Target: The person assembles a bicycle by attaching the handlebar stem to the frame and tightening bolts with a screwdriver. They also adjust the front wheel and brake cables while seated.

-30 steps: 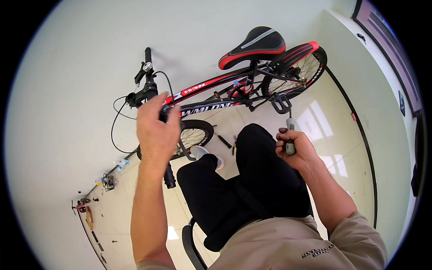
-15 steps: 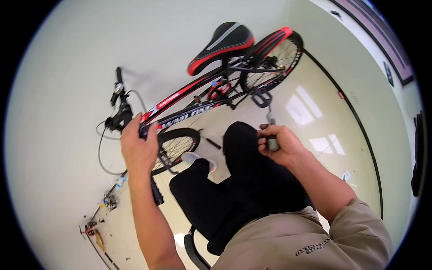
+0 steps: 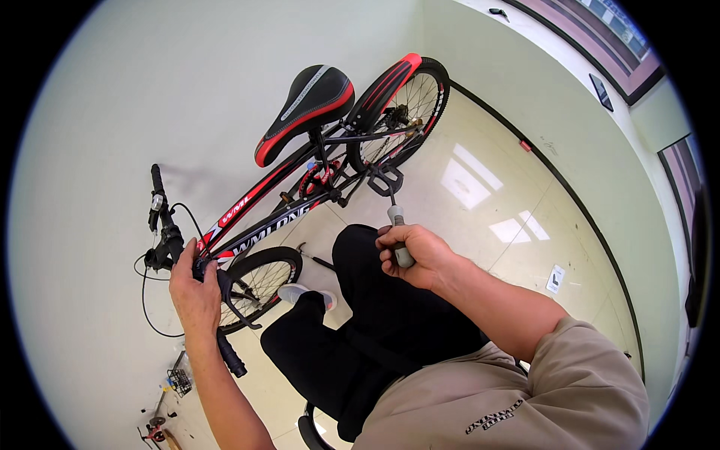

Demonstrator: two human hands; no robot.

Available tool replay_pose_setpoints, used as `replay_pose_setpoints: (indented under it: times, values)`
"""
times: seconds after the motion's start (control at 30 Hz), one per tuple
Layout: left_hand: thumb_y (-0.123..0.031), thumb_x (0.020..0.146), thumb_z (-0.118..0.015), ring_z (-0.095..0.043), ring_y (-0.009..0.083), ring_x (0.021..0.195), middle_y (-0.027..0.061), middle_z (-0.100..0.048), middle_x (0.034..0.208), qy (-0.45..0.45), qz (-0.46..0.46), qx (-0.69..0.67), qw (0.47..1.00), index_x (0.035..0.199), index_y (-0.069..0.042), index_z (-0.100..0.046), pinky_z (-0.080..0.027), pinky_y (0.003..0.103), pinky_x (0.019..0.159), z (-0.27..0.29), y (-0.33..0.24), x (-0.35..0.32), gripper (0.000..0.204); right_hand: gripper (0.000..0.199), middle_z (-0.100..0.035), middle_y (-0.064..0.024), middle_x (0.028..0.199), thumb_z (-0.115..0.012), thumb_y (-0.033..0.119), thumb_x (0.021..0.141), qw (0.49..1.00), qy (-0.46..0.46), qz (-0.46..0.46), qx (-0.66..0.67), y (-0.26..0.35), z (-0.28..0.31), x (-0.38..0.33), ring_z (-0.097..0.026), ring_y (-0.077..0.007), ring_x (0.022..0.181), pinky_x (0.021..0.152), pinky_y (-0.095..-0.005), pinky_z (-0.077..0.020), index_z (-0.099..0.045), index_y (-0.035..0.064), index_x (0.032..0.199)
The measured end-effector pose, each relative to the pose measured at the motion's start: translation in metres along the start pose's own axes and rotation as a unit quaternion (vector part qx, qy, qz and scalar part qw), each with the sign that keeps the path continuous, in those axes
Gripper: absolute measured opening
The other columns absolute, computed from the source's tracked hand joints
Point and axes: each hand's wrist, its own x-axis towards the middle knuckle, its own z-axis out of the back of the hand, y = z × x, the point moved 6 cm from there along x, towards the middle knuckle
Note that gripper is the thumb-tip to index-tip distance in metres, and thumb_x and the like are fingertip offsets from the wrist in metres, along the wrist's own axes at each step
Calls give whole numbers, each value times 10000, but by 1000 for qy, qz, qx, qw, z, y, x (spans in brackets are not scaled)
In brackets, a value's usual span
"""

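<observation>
A black and red bicycle [image 3: 259,199] leans along the pale wall in front of me. My left hand [image 3: 196,289] is closed round its handlebar [image 3: 171,241], close to the front of the frame. Below that hand, a brake lever [image 3: 244,307] and a black grip [image 3: 231,354] stick out. In my right hand [image 3: 416,255] is a screwdriver [image 3: 396,216] with a grey handle, its shaft pointing away from me. The shaft's tip appears close to the pedal [image 3: 385,180]; whether they touch I cannot tell. The saddle [image 3: 311,109] is black with red edging.
My legs in black trousers [image 3: 375,322] are bent under my hands. A black rod-like tool [image 3: 322,263] lies on the floor beside the front wheel [image 3: 262,281]. A phone [image 3: 601,92] rests on the ledge at right. Several small parts and a black basket-like piece [image 3: 178,382] lie lower left.
The view has swung, so the bicycle and both hands appear farther left. My left hand stays at the handlebar, and the screwdriver remains in my right hand.
</observation>
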Motion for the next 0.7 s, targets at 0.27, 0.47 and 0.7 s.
replay_pose_setpoints:
  times: [0.27, 0.47, 0.7]
  values:
    - [-14, 885, -662, -661, 223, 1064, 162, -680, 1205, 27, 33, -71, 997, 1359, 0, -566, -495, 327, 962, 11, 5, -7, 484, 138, -594, -55, 836, -624, 30, 866, 1000, 7, 5, -6, -2, 4, 2, -571, -146, 671, 614, -317, -506, -563, 58, 987]
    - [-31, 902, -664, -641, 188, 1062, 139, -675, 1210, 40, 35, -114, 992, 1360, 1, -566, -520, 302, 919, 14, 12, -8, 470, 136, -590, -55, 830, -625, 26, 862, 1000, 4, 8, -8, -1, 9, 2, -570, -146, 666, 619, -317, -509, -562, 59, 978]
    - [-156, 876, -723, -593, 315, 1210, 222, -531, 1406, -55, 12, 60, 997, 1339, 9, -573, -441, 373, 1047, 24, 13, -7, 515, 93, -576, -43, 813, -622, 51, 884, 1000, 2, 9, -8, -1, 7, 2, -537, -132, 628, 581, -304, -472, -551, 66, 942]
